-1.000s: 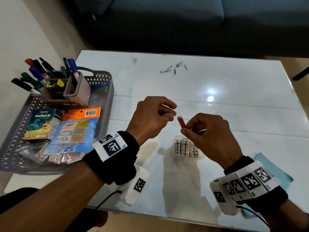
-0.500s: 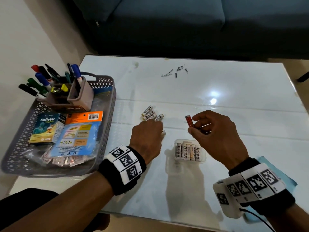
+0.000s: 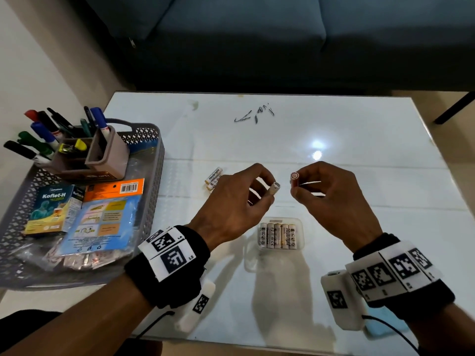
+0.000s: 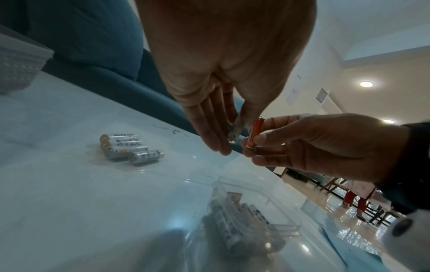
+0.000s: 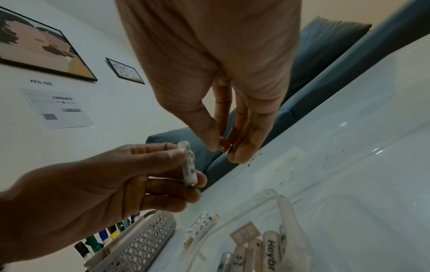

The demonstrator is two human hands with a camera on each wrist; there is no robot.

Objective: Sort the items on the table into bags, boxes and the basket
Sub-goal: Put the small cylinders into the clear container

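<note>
My left hand (image 3: 267,194) pinches a white battery (image 3: 274,190) above the table; the same white battery (image 5: 188,163) shows upright in the right wrist view. My right hand (image 3: 298,187) pinches a red battery (image 3: 294,179), also seen as an orange-red battery (image 4: 254,134) between thumb and fingers. Both hands hover above a clear plastic box (image 3: 280,236) that holds several white batteries in a row. A small pile of loose white batteries (image 3: 213,178) lies on the table left of my left hand.
A grey basket (image 3: 151,191) at the left table edge holds a marker organiser (image 3: 102,155), a medicine box (image 3: 51,209) and packets. A blue item (image 3: 385,327) lies under my right wrist. Small dark bits (image 3: 254,116) lie far back. A dark sofa (image 3: 257,42) stands behind the table.
My left hand went down to the loose batteries, picked up a white one and rose back beside the right hand. The right hand kept the red battery and lifted slightly.
</note>
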